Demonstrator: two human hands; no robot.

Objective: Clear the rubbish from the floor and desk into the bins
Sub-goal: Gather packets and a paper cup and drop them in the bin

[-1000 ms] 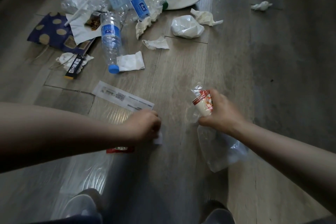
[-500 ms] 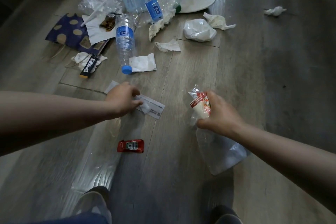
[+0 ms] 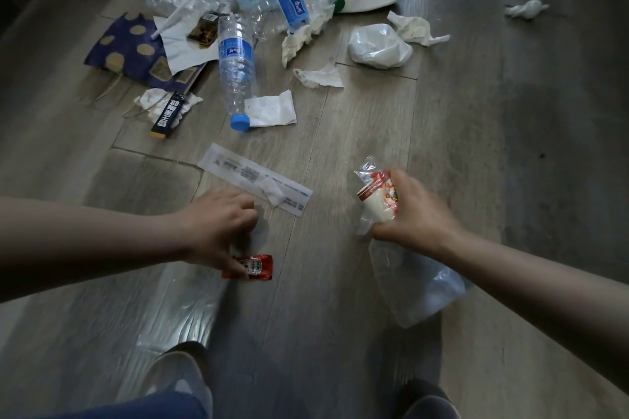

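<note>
— So, what is the left grip doing?
— It is hovering over the red ketchup sachet, which is lying flat on the floor. The thumb tip is touching the sachet, and the fingers are curling loosely above it without closing on it.
— And the right grip?
— It is clutching a paper cup tightly, with a clear plastic bag hanging below it.
— Anything nearby?
— A printed paper strip is lying just beyond the left grip, and a water bottle farther off.
</note>
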